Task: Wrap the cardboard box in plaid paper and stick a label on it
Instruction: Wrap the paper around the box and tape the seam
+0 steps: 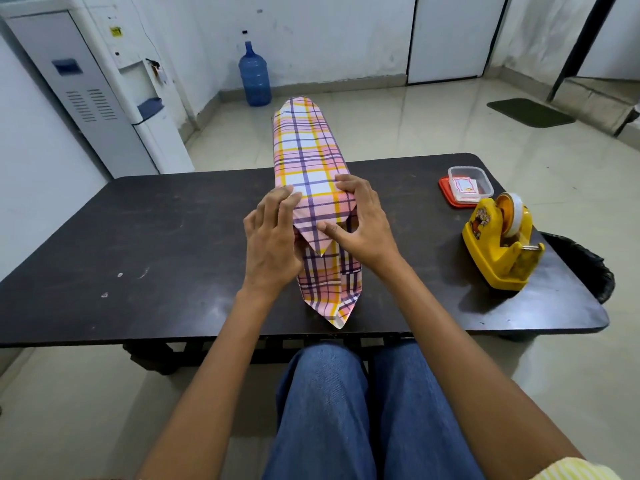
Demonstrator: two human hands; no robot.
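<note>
The long cardboard box, wholly hidden inside the pink, yellow and purple plaid paper (308, 157), lies lengthwise in the middle of the frame on the dark rectangular counter (138, 244). Its far end is already folded shut. The step in hand looks to be closing the near end. The left hand (272, 240) presses its straight fingers against the left side of the parcel, and the right hand (363, 226) lays its fingers over the top edge while its thumb pins the pointed upper flap (318, 223) down. The lower flap (332, 296) lies flat on the counter. Next, one hand probably has to keep the fold pinned while the other reaches to the right of the frame for the yellow plastic tape dispenser (498, 244).
</note>
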